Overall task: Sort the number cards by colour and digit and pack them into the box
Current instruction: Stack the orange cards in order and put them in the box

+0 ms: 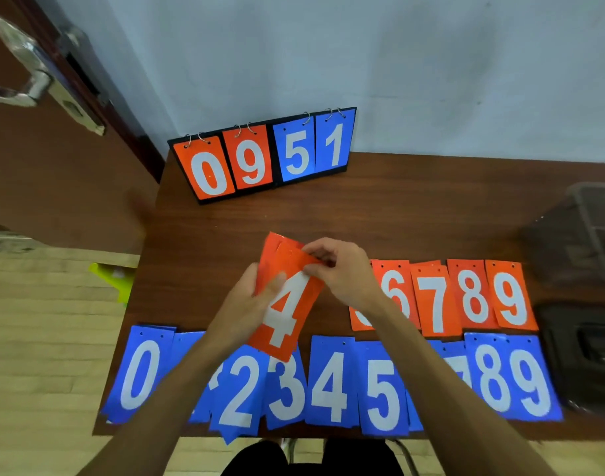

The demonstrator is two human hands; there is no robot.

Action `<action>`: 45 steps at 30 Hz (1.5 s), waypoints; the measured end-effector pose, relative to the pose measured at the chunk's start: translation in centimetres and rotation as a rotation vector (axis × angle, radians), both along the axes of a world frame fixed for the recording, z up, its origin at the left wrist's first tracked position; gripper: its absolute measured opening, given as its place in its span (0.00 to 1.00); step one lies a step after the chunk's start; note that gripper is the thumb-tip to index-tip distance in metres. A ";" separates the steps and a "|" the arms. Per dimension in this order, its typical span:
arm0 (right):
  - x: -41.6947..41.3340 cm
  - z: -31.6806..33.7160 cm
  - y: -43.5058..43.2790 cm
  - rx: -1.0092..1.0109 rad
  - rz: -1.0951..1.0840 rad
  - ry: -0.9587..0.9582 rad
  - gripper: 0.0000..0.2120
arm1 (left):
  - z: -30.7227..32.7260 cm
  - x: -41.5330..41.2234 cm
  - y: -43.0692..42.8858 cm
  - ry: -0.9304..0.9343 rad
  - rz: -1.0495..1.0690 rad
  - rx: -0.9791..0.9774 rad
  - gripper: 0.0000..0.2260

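Head view: orange 4 cards [287, 314] held over the table [225, 228] centre; left hand [249, 297] grips their left edge, right hand [342, 273] pinches the top edge. Blue cards [332, 383] overhang the near edge; orange row [473, 297] lies right. Bare wood reaches the scoreboard [263, 156]; box [593, 214] at the right edge.

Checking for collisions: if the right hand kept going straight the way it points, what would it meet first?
The orange 4 card, which the right hand pinches at its top edge. Past that, probably the flip scoreboard, though depth is unclear.
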State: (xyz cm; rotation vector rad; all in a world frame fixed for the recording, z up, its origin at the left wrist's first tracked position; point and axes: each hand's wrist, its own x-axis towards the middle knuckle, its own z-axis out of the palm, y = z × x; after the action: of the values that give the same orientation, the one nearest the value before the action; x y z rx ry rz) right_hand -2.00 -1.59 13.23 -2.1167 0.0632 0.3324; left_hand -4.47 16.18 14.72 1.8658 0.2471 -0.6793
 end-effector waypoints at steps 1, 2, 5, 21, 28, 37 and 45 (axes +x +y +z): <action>-0.2 -0.2 -0.1 0.002 -0.032 -0.015 0.12 | -0.4 -0.2 -0.4 0.008 -0.024 0.001 0.15; -0.4 -0.4 -0.5 0.009 -0.057 -0.019 0.11 | -0.8 -0.4 -1.0 0.016 -0.042 0.003 0.17; -0.4 -1.3 -2.6 0.022 -0.091 -0.005 0.08 | -1.9 -0.6 -2.8 0.041 -0.051 0.015 0.20; 2.9 -11.8 -10.5 -0.689 0.366 -0.023 0.31 | -6.2 0.8 -10.6 0.095 0.345 0.128 0.14; 4.9 -12.1 -11.5 -0.428 0.114 0.047 0.13 | -6.0 1.3 -10.2 0.027 0.362 0.225 0.18; 6.2 -7.1 -13.1 0.077 -0.045 0.099 0.05 | -3.0 4.9 -7.6 -0.086 0.271 0.290 0.16; 2.4 -2.1 -11.6 0.059 0.066 0.012 0.05 | -1.7 3.0 -10.1 -0.034 0.099 0.119 0.08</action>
State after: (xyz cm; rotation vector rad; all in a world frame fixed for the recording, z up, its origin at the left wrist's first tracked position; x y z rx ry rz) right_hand 0.39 -13.19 11.08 -2.0619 -0.0094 0.3821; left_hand -1.46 6.04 13.01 1.9625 0.3624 -0.5755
